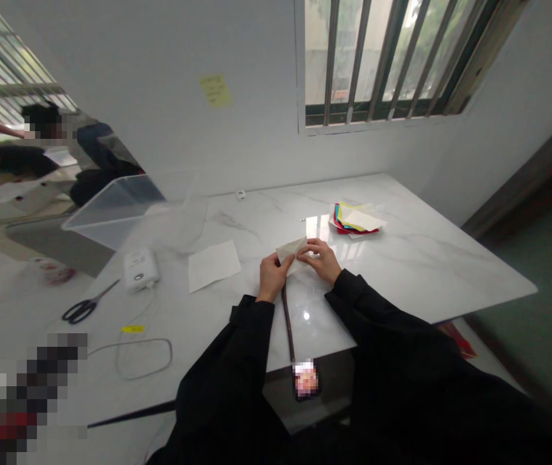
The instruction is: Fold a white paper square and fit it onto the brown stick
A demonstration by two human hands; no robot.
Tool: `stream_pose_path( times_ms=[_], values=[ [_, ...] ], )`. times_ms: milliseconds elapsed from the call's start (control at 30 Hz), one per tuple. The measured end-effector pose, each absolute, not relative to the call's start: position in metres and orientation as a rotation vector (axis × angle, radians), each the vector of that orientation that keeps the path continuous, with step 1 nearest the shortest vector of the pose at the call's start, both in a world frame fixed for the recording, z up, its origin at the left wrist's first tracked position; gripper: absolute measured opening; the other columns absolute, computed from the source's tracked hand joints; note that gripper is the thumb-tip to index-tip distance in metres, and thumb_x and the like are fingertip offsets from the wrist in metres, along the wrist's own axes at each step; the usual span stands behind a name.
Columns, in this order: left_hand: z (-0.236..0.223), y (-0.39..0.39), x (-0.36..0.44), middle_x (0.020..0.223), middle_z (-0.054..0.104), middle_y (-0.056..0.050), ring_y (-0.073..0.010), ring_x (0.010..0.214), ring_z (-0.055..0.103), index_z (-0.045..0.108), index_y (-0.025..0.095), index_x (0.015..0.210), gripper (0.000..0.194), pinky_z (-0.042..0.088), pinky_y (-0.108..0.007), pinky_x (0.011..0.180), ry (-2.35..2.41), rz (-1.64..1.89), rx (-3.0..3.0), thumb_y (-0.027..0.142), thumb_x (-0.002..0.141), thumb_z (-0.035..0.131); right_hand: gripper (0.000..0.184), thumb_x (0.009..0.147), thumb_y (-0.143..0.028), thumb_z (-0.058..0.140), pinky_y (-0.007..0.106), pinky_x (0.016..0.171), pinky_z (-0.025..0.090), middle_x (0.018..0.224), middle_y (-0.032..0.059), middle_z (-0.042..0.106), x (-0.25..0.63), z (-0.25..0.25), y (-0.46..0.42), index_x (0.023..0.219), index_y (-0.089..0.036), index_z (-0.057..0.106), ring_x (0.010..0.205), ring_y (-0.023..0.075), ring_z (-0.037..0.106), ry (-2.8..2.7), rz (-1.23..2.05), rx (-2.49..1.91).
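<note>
White table (402, 258) met wall (256, 142) | left hand (271, 278) and right hand (323, 260) pinched paper (292, 247), apparently folded, in from front edge

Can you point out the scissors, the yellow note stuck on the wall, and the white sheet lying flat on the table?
Scissors (79, 312): head view, on the black handles.
Yellow note (216, 91): head view, middle of the note.
White sheet (214, 266): head view, middle of the sheet.
</note>
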State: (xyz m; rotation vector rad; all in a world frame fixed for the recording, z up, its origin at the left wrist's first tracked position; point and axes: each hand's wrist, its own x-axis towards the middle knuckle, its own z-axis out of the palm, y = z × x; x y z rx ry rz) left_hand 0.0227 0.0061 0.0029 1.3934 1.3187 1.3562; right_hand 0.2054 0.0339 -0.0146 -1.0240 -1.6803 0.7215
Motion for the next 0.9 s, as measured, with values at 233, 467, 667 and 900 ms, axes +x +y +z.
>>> stream_pose_path(
  times_ms=[233, 467, 667, 900],
  values=[
    [0.007, 0.005, 0.026, 0.086, 0.080, -0.008, -0.0258, 0.081, 0.073, 0.082, 0.014, 0.095, 0.051, 0.058, -0.036, 0.076, 1.213, 1.351, 1.326, 0.058, 0.070, 0.088, 0.017, 0.081, -0.040, 0.079, 0.036, 0.082, 0.052, 0.116, 0.0092, 0.073, 0.205, -0.011, 0.032, 0.087, -0.024, 0.081, 0.108, 0.0250, 0.065, -1.631, 0.816, -1.045],
    [0.008, 0.004, 0.026, 0.090, 0.080, -0.008, -0.0253, 0.085, 0.073, 0.081, 0.015, 0.095, 0.053, 0.057, -0.036, 0.083, 1.109, 1.325, 1.311, 0.058, 0.067, 0.091, 0.024, 0.082, -0.046, 0.077, 0.036, 0.082, 0.050, 0.108, 0.0069, 0.078, 0.207, -0.005, 0.029, 0.086, -0.022, 0.078, 0.102, 0.0245, 0.069, -1.601, 0.929, -1.027],
    [0.005, 0.006, 0.024, 0.087, 0.080, -0.007, -0.0237, 0.079, 0.071, 0.081, 0.014, 0.097, 0.057, 0.056, -0.035, 0.077, 1.115, 1.312, 1.284, 0.061, 0.065, 0.092, 0.038, 0.075, -0.049, 0.084, 0.037, 0.084, 0.055, 0.103, 0.0043, 0.076, 0.202, -0.005, 0.027, 0.095, -0.023, 0.065, 0.099, 0.0244, 0.071, -1.431, 1.046, -0.975],
    [0.002, 0.008, 0.023, 0.083, 0.078, -0.007, -0.0234, 0.078, 0.070, 0.081, 0.014, 0.094, 0.053, 0.055, -0.034, 0.074, 1.145, 1.311, 1.296, 0.060, 0.068, 0.089, 0.080, 0.071, -0.047, 0.091, 0.043, 0.097, 0.059, 0.105, 0.0046, 0.078, 0.196, -0.007, 0.027, 0.138, -0.027, 0.051, 0.100, 0.0255, 0.075, -1.299, 1.270, -0.756]
  ],
)
